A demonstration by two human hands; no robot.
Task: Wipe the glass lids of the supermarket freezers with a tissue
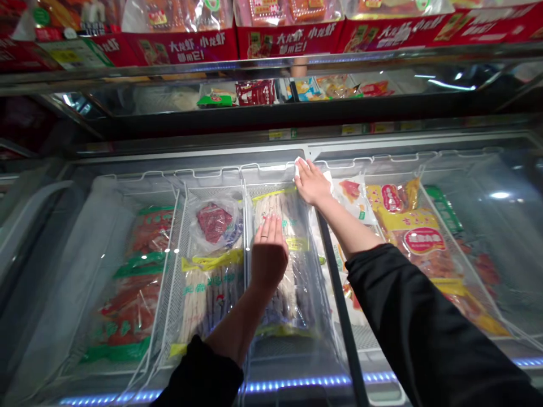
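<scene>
From here I can't see most of the white wipe (pixel 328 177); right hand (pixel 311 183) covers it. Left hand (pixel 270 251) blocks part of a yellow-edged packet (pixel 297 282). Black sleeves (pixel 418 316) cut at bottom, red cartons (pixel 186 48) at top. Price tags (pixel 280 134) too blurred to read.

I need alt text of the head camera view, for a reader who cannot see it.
A person's right hand is spread over a white cloth or tissue near the back edge of a shop freezer, while the left hand seems to rest flat on its glass lid. Bagged food lies in wire baskets below.
</scene>
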